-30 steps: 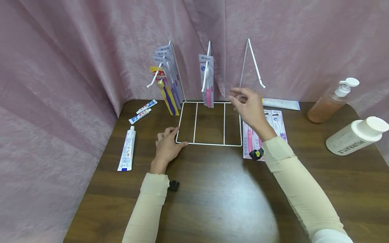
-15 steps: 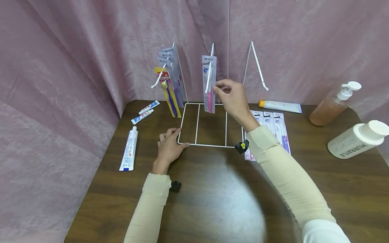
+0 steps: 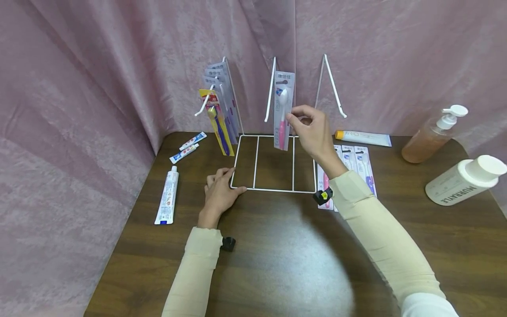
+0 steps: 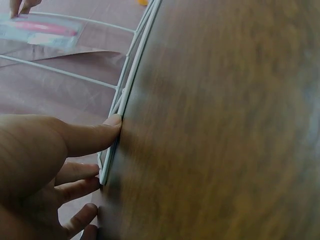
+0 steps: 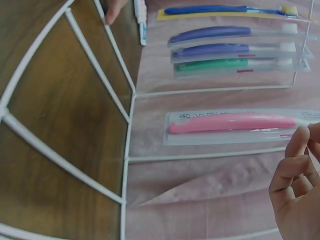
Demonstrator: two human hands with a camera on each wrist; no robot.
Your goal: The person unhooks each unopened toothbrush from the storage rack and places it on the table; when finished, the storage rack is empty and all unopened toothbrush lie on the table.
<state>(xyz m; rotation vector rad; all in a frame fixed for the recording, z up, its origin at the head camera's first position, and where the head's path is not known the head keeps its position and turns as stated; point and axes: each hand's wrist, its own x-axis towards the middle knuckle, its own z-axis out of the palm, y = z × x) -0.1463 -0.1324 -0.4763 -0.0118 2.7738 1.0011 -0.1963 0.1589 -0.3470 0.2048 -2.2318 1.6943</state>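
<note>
While eleven-o'clock brushes [image 3: 219,123] hang, three-o'clock packs [image 3: 362,160] lie unhung, our right hand [image 3: 315,133] pinching a card [image 3: 279,115], our left hand [image 3: 220,193] the rack [image 3: 273,190].

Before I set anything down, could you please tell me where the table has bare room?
The widest patch of table lies in front of the rack, between the left sleeve and right sleeve. Another lies between the flat packs and the white bottle. Crowded: the left edge, with three tubes, and the left hook, with hanging packs.
</note>
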